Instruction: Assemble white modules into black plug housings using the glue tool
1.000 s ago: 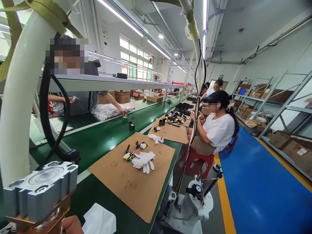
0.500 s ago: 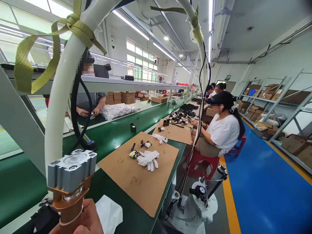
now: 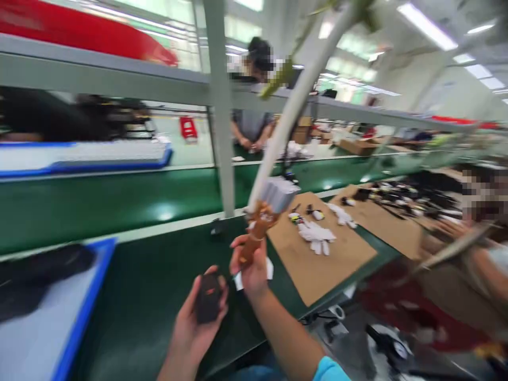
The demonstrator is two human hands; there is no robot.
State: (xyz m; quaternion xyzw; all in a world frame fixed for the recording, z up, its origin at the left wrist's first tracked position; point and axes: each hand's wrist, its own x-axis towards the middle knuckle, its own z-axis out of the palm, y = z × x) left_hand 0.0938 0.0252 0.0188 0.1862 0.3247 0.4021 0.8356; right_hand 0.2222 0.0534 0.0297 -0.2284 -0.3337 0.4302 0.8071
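Over the long dark green bench (image 3: pixel 130 286), our right hand (image 3: pixel 250 267) clasps the white-hosed hanging tool with a copper-brown handle (image 3: pixel 257 230). Our left hand (image 3: pixel 194 323) cups a small black plastic block (image 3: pixel 207 299) just beside it. Tool and block look not yet brought together.

We can read no lettering anywhere at this workbench, because motion blur smears the whole frame. The black part (image 3: pixel 208 304) in our left hand (image 3: pixel 189 330) shows no legible mark, nor does the brown handle (image 3: pixel 249 250) gripped in our right hand (image 3: pixel 254 272). The red strip (image 3: pixel 79 32) above the shelf (image 3: pixel 119 79) and the cartons (image 3: pixel 353 145) beyond the belt are too blurred for us to tell any print.
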